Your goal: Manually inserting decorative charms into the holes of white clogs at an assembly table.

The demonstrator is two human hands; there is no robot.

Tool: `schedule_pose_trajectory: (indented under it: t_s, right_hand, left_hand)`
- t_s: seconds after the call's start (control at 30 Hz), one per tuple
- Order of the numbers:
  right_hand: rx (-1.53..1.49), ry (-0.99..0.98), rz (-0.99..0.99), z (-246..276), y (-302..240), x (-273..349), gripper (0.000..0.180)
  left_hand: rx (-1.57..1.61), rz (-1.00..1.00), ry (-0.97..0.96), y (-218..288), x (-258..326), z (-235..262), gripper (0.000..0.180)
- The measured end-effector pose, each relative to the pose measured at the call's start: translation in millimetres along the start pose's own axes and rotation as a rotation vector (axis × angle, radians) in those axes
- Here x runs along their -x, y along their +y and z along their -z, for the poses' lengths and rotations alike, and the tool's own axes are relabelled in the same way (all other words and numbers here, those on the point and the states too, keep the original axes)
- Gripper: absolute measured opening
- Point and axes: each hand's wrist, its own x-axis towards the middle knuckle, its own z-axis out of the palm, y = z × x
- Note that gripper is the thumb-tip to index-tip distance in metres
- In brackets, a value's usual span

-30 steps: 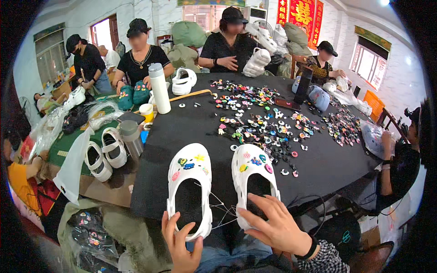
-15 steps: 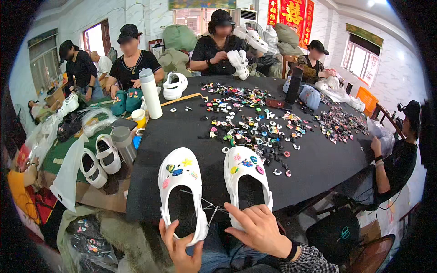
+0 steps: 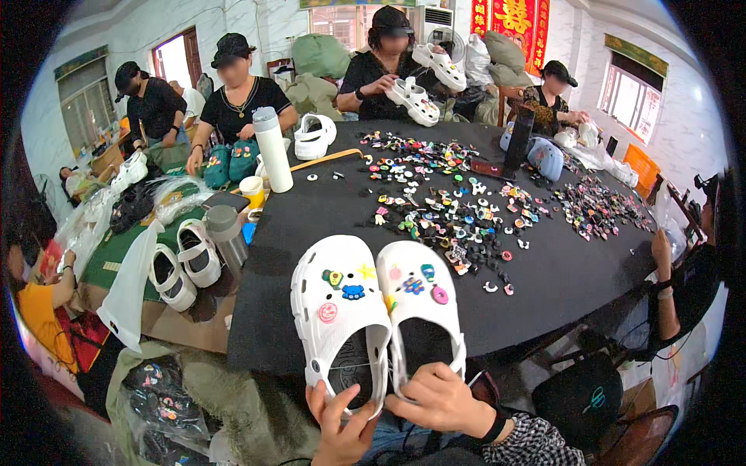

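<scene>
Head view shows the left hand point(image 3: 342, 419) gripping the heel of the left white clog point(image 3: 339, 314) and the right hand point(image 3: 439, 400) gripping the right white clog point(image 3: 420, 311), side by side, touching, above the black table point(image 3: 311, 233) edge near scattered charms point(image 3: 443, 202).

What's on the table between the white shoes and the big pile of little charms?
Nothing: in the head view, bare black table lies between the white shoes and the charms.
</scene>
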Motion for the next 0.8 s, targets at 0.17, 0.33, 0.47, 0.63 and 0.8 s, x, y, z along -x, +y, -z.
schedule_pose_trajectory:
  t_s: [0.17, 0.33, 0.47, 0.63, 0.8]
  right_hand:
    - [-0.146, 0.079, -0.014, -11, -13, 1, 0.021]
    - [-0.187, 0.211, -0.045, -12, -12, 4, 0.025]
    - [-0.263, 0.317, -0.011, -9, 1, -6, 0.025]
    - [-0.294, 0.336, 0.039, -11, 9, -40, 0.028]
    - [-0.293, 0.201, 0.06, -16, 15, -35, 0.04]
  left_hand:
    - [0.158, 0.138, 0.142, 8, -2, 0, 0.024]
    - [0.169, 0.147, 0.153, 6, -3, 3, 0.024]
    - [0.11, 0.087, 0.198, 7, -1, 2, 0.021]
    - [0.021, 0.127, 0.197, 8, -3, 4, 0.017]
    - [0.043, 0.15, 0.239, 1, 0, 2, 0.016]
